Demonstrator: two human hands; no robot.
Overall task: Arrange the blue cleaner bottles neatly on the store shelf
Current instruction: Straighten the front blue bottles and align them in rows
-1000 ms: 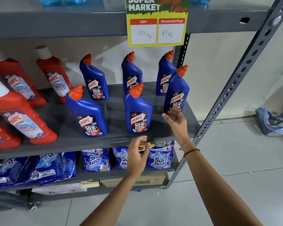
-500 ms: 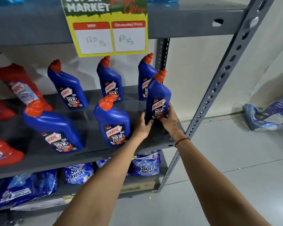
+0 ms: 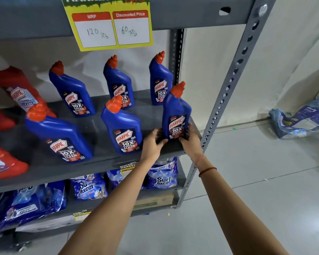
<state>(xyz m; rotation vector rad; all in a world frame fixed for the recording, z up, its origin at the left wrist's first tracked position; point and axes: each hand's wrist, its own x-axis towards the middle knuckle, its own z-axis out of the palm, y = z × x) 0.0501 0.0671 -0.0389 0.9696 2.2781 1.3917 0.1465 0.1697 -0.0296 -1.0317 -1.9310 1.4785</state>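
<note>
Several blue cleaner bottles with orange caps stand on the grey middle shelf (image 3: 99, 162) in two rows. The front right bottle (image 3: 176, 111) is upright near the shelf's right end, and both hands grip its base. My left hand (image 3: 152, 144) holds its left side, my right hand (image 3: 191, 140) its right side. Left of it in the front row stand a middle bottle (image 3: 122, 128) and a left bottle (image 3: 59, 134). The back row holds three more bottles (image 3: 73, 92), (image 3: 119, 85), (image 3: 159, 81).
Red cleaner bottles (image 3: 17, 89) fill the shelf's left part. A yellow price sign (image 3: 110, 28) hangs from the shelf above. Blue detergent packs (image 3: 162, 177) lie on the lower shelf. A perforated grey upright (image 3: 226, 92) borders the right end. A blue pack (image 3: 300, 118) lies on the floor.
My right hand went from touching the front right bottle to gripping its base. My left hand rose from below the shelf edge and took the bottle's other side. The view shifted right.
</note>
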